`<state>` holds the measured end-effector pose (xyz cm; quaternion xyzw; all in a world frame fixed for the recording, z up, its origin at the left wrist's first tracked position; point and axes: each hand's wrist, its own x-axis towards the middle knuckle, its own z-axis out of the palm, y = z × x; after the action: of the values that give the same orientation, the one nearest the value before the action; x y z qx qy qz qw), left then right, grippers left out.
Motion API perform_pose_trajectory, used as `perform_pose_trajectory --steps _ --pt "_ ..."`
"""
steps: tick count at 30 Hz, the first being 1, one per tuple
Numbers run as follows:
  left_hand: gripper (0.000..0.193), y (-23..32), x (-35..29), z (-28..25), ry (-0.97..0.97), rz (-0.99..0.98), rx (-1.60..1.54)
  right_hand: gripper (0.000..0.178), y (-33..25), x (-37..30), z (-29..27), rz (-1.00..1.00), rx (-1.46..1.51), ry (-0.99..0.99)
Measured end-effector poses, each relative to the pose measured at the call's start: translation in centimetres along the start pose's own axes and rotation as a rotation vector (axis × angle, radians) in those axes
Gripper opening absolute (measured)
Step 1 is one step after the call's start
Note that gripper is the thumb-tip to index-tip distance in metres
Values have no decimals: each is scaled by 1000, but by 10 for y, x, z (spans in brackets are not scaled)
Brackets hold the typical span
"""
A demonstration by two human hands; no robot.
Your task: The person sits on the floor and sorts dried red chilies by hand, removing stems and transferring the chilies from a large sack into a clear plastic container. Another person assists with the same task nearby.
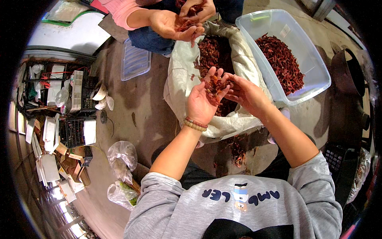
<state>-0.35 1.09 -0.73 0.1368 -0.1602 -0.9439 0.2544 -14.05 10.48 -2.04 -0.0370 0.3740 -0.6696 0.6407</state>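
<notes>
My left hand (201,104) lies palm up above a white woven sack (178,75), cupping a small heap of dried red plant pieces (216,88). A beaded bracelet is around that wrist. From the right, my right hand (246,95) reaches in with its thumb and fingers drawn together on the same heap. Below both hands the sack's mouth is rolled wide, and many dark red dried pieces (215,49) lie inside it. Across the sack, another person's hands (175,24) hold similar pieces over its far left rim.
A clear plastic tub (306,47) with more red pieces stands right of the sack. Its likely lid (136,60) lies on the floor at left. Plastic bags (122,155), black crates (73,132) and boxes sit further left. Red scraps (238,153) are scattered near my legs.
</notes>
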Motion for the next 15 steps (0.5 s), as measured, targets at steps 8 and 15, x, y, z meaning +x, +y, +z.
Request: perform_pose_trajectory --steps 8,15 --pt "51 -3 -1 0 74 91 32 37 14 7 9 -9 131 2" --pt "56 -8 1 -1 82 181 -5 40 37 15 16 -44 310 77"
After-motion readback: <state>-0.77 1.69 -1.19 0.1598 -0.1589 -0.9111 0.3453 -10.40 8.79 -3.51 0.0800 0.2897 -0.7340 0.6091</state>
